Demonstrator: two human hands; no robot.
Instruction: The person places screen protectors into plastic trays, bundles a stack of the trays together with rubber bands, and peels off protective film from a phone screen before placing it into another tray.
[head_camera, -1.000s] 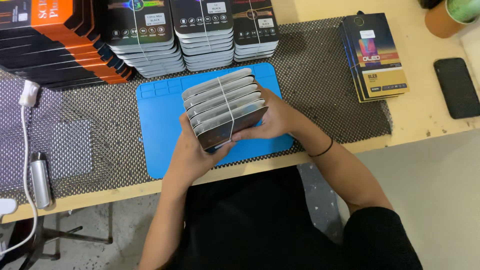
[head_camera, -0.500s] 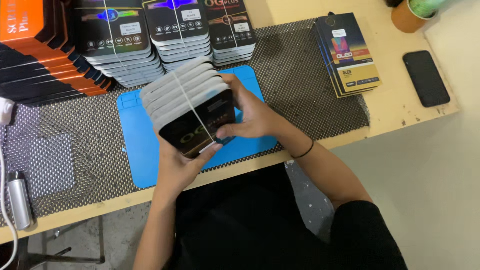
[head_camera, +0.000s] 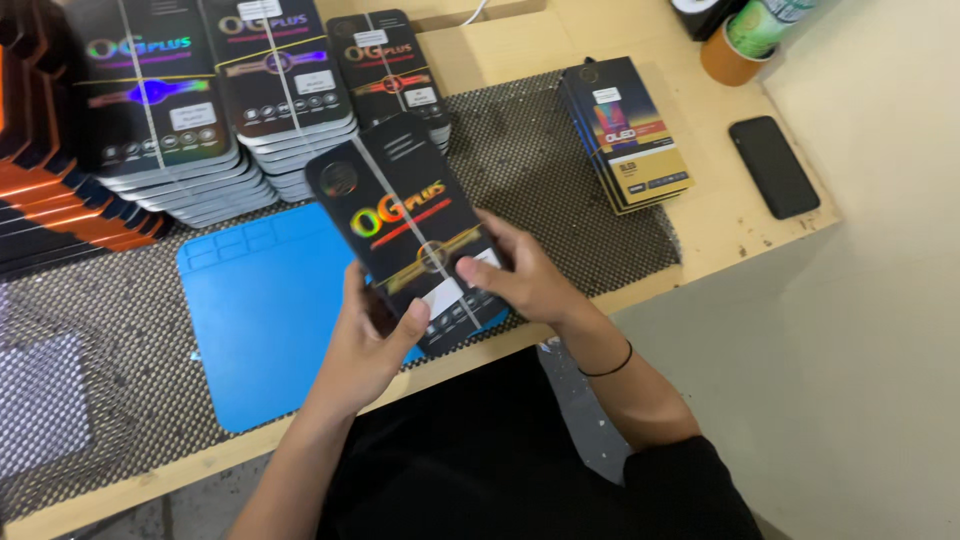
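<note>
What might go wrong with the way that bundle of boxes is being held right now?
The tied bundle is held tilted over the table edge by the left hand and right hand at its lower end only; it might slip toward the lap. The thin band around it may let boxes slide out. Swinging it back could knock the stacked bundles close behind.

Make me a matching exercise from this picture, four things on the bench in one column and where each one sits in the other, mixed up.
Things:
1. black phone
2. blue mat
3. bundle of black boxes
4. orange tape roll

Places:
A. held in both hands
B. far right corner of the bench
C. alone on bare wood near the right edge
D. on the mesh liner, under the left hand

Pairs: 1-C, 2-D, 3-A, 4-B
</note>
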